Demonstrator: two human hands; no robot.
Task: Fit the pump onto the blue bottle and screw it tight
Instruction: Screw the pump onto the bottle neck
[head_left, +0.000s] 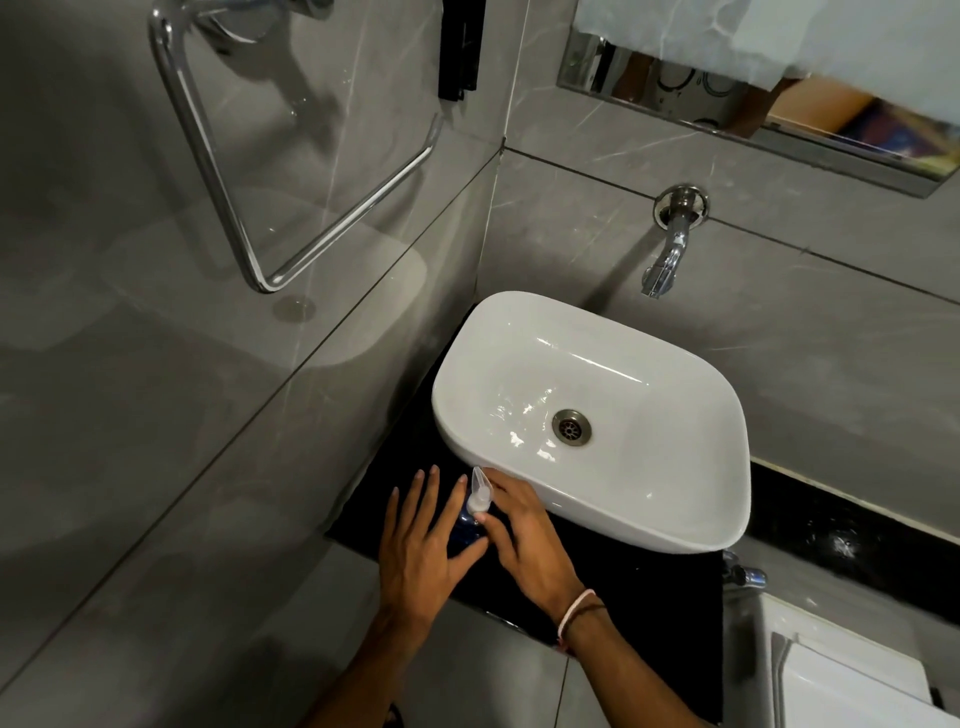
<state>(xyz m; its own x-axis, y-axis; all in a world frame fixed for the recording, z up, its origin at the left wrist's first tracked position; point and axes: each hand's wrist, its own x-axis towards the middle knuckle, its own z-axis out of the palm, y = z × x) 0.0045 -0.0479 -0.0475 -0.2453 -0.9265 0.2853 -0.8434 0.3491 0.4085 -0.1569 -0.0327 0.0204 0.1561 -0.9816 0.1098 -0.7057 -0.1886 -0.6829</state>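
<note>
The blue bottle (464, 526) is standing on the black table (649, 582), just beside the near left corner of the white sink (675, 499), and most of it is lying hidden between the two hands. The clear pump (478, 495) is sitting on top of the bottle, its nozzle pointing away toward the sink's rim. The left hand (422, 545) is resting against the bottle's left side with its fingers spread and stretched out straight, so its grip is loose and flat rather than wrapped around anything; the thumb is reaching across below the bottle toward the other hand. The right hand (522, 535) is coming in from the sink side, its grip curling around the pump's collar with a fingertip pressing at the base of the pump. A pink band and a dark band (577, 613) are circling the right wrist. Beyond the sink, a chrome tap (670, 244) is jutting from the grey tiled wall, and to the far left of the sink a chrome towel ring (249, 208) is hanging on the side wall.
</note>
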